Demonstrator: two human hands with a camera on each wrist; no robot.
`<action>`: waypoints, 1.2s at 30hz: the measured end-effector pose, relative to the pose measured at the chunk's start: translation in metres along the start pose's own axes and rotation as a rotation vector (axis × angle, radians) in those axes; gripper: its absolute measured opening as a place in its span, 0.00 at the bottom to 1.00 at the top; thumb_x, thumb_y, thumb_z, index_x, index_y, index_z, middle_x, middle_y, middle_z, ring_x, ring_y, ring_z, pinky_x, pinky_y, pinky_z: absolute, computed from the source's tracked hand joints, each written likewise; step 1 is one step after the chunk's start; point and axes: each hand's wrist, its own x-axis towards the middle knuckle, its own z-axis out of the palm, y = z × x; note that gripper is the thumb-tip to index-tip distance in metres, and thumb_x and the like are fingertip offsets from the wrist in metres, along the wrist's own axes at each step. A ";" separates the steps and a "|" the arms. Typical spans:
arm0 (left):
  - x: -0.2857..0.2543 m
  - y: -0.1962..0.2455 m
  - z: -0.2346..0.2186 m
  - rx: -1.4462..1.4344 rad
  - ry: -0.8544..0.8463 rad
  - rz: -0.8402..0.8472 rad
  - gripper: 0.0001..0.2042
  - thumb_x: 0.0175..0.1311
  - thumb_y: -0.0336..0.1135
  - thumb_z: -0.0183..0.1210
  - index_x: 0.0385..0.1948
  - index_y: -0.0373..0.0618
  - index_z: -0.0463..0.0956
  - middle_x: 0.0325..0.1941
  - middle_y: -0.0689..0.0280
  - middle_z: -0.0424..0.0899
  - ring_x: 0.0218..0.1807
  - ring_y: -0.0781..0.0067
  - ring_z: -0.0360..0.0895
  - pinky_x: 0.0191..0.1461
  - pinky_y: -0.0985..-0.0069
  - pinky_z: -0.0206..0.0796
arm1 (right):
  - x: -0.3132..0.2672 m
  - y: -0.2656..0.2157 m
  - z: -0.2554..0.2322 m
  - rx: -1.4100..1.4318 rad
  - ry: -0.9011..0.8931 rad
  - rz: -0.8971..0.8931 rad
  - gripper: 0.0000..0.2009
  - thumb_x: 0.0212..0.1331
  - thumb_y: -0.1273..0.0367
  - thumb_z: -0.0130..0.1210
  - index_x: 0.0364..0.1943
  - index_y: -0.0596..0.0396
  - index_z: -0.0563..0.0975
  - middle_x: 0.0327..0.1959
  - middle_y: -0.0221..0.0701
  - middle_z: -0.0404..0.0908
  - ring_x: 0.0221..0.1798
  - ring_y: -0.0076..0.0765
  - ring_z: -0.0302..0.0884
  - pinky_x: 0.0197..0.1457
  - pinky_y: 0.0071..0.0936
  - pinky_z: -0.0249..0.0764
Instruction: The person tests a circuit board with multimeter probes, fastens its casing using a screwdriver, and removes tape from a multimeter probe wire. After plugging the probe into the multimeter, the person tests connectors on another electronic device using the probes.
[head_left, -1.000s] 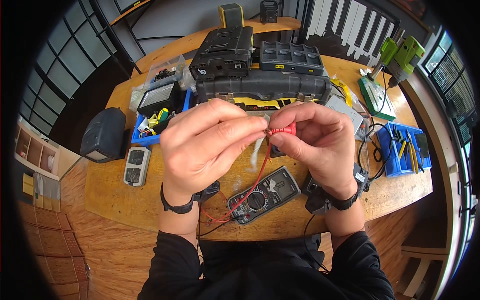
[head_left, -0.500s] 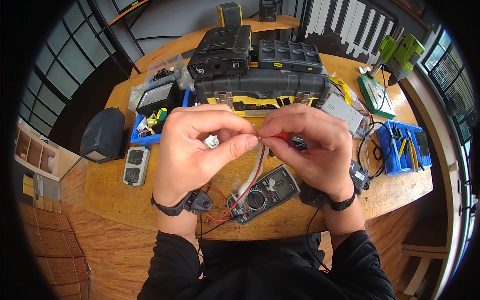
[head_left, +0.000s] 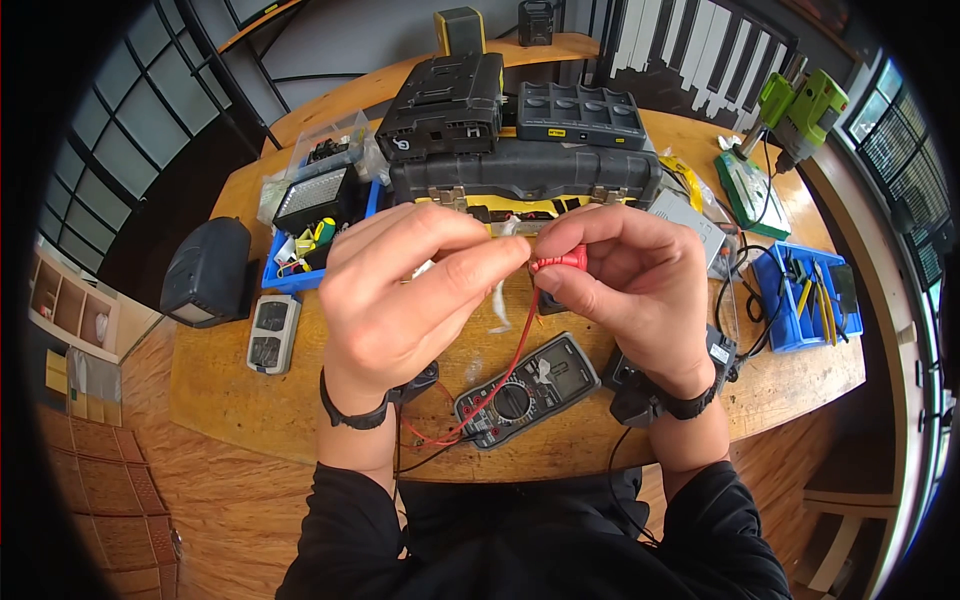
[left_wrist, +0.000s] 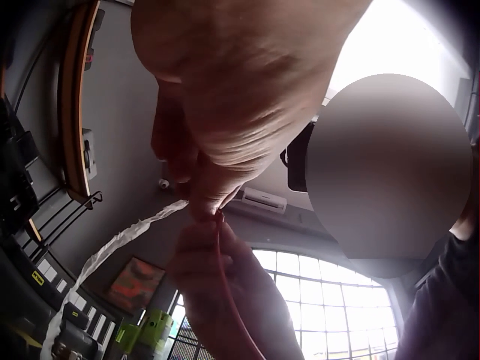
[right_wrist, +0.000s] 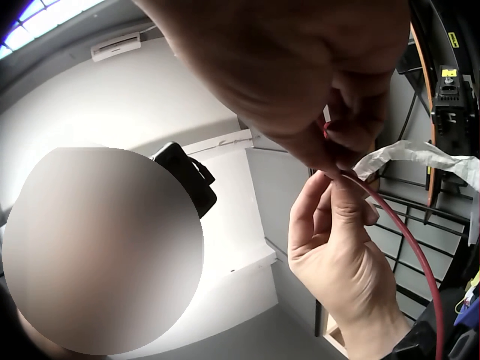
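My right hand (head_left: 640,275) pinches a red multimeter test probe (head_left: 565,260) between thumb and fingers, its ribbed end pointing left. At that end, my left hand (head_left: 415,290) has its fingertips together, pinching a crumpled white strip (left_wrist: 105,251) beside the probe. The strip hangs loose below the fingers in the head view and trails away in the right wrist view. A red lead (head_left: 520,350) runs from the probe's end down to the multimeter (head_left: 530,390) on the table. The exact spot where strip and probe meet is hidden by fingertips.
Behind the hands stands a black and yellow toolbox (head_left: 530,175) with black cases on top. Blue bins lie left (head_left: 290,262) and right (head_left: 808,300). A grey two-bay charger (head_left: 273,333) is at left, a green drill (head_left: 808,115) at far right.
The left hand has rolled over, from thumb side showing to its back showing, still at the probe's end. More of the red probe shows in the right hand, and the white strip has swung.
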 end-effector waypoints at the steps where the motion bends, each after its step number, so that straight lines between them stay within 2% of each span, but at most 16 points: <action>1: -0.001 -0.002 -0.001 0.025 0.004 0.048 0.19 0.44 0.18 0.77 0.42 0.39 0.91 0.32 0.60 0.86 0.29 0.66 0.83 0.30 0.74 0.70 | 0.000 -0.001 0.000 0.015 -0.004 0.008 0.11 0.66 0.84 0.67 0.51 0.68 0.85 0.48 0.33 0.89 0.49 0.22 0.87 0.58 0.22 0.86; 2: -0.002 -0.004 -0.002 0.050 0.008 0.096 0.19 0.42 0.19 0.77 0.41 0.40 0.91 0.32 0.61 0.86 0.29 0.66 0.82 0.30 0.74 0.69 | 0.000 -0.001 0.000 0.031 -0.009 0.016 0.11 0.66 0.84 0.67 0.52 0.68 0.85 0.48 0.33 0.89 0.49 0.21 0.87 0.58 0.22 0.86; 9: -0.001 0.000 -0.002 0.101 -0.004 0.109 0.17 0.42 0.21 0.75 0.39 0.40 0.92 0.31 0.61 0.84 0.27 0.67 0.80 0.28 0.74 0.65 | 0.000 -0.001 -0.001 0.041 -0.019 0.066 0.11 0.67 0.84 0.67 0.52 0.68 0.85 0.49 0.33 0.89 0.49 0.21 0.87 0.57 0.21 0.85; 12: 0.001 0.000 -0.004 0.066 -0.053 0.083 0.17 0.40 0.21 0.74 0.38 0.39 0.91 0.31 0.61 0.84 0.27 0.66 0.81 0.28 0.73 0.66 | 0.000 0.003 0.000 -0.029 -0.009 0.047 0.11 0.67 0.84 0.66 0.52 0.68 0.85 0.49 0.33 0.89 0.50 0.21 0.86 0.57 0.21 0.86; 15: 0.000 0.003 -0.003 0.018 -0.084 0.022 0.14 0.43 0.19 0.74 0.36 0.37 0.90 0.31 0.61 0.85 0.29 0.66 0.82 0.29 0.72 0.68 | -0.001 0.004 0.002 -0.093 -0.022 0.000 0.11 0.68 0.83 0.66 0.52 0.68 0.84 0.50 0.33 0.89 0.51 0.21 0.86 0.58 0.22 0.86; 17: -0.002 0.004 0.001 -0.019 -0.007 -0.086 0.11 0.48 0.19 0.75 0.36 0.36 0.90 0.31 0.61 0.86 0.31 0.68 0.84 0.31 0.73 0.69 | -0.001 0.001 0.002 -0.093 0.000 -0.027 0.11 0.68 0.83 0.66 0.52 0.67 0.84 0.49 0.32 0.89 0.50 0.22 0.86 0.58 0.22 0.85; 18: -0.002 0.006 0.001 -0.020 -0.007 -0.081 0.11 0.48 0.19 0.75 0.36 0.36 0.90 0.31 0.61 0.86 0.31 0.68 0.84 0.31 0.73 0.69 | 0.000 0.002 0.001 -0.094 0.002 -0.031 0.11 0.68 0.83 0.66 0.52 0.67 0.84 0.49 0.32 0.89 0.50 0.22 0.86 0.58 0.22 0.85; 20: 0.000 0.010 0.001 -0.173 -0.050 -0.356 0.10 0.52 0.20 0.76 0.36 0.35 0.89 0.31 0.62 0.86 0.31 0.72 0.83 0.33 0.75 0.69 | 0.001 0.004 -0.002 -0.039 0.048 -0.100 0.10 0.68 0.82 0.66 0.52 0.67 0.84 0.49 0.32 0.89 0.51 0.22 0.86 0.59 0.22 0.85; 21: 0.001 0.012 0.000 -0.177 -0.052 -0.351 0.10 0.52 0.20 0.76 0.36 0.35 0.89 0.31 0.62 0.86 0.31 0.72 0.83 0.33 0.75 0.69 | 0.001 0.004 -0.004 -0.041 0.052 -0.103 0.10 0.68 0.82 0.66 0.52 0.67 0.84 0.49 0.32 0.89 0.51 0.22 0.86 0.59 0.22 0.85; 24: 0.001 0.016 -0.001 -0.314 -0.320 -0.589 0.11 0.51 0.22 0.77 0.37 0.34 0.89 0.31 0.64 0.87 0.29 0.75 0.80 0.34 0.76 0.68 | 0.002 0.006 -0.004 -0.033 0.072 -0.065 0.11 0.67 0.82 0.67 0.52 0.66 0.84 0.49 0.32 0.88 0.51 0.22 0.86 0.59 0.22 0.85; 29: 0.001 0.021 0.011 -0.279 -0.251 -0.597 0.08 0.55 0.21 0.75 0.37 0.34 0.88 0.30 0.64 0.86 0.29 0.75 0.80 0.35 0.77 0.69 | 0.003 0.007 -0.002 -0.114 0.107 -0.146 0.10 0.68 0.81 0.68 0.51 0.66 0.85 0.48 0.32 0.89 0.50 0.21 0.86 0.54 0.19 0.84; 32: 0.001 0.021 0.012 -0.219 -0.187 -0.597 0.06 0.60 0.20 0.72 0.37 0.34 0.86 0.31 0.63 0.85 0.30 0.75 0.80 0.34 0.77 0.69 | 0.002 0.004 -0.005 -0.139 0.099 -0.070 0.10 0.68 0.81 0.67 0.51 0.65 0.85 0.48 0.31 0.88 0.48 0.20 0.86 0.50 0.17 0.82; 36: -0.001 0.018 0.013 -0.053 -0.184 -0.470 0.05 0.64 0.19 0.70 0.39 0.34 0.85 0.34 0.62 0.85 0.31 0.73 0.82 0.35 0.76 0.72 | 0.003 0.007 -0.005 -0.121 0.114 -0.111 0.10 0.68 0.80 0.68 0.51 0.65 0.85 0.47 0.30 0.88 0.46 0.19 0.86 0.45 0.16 0.81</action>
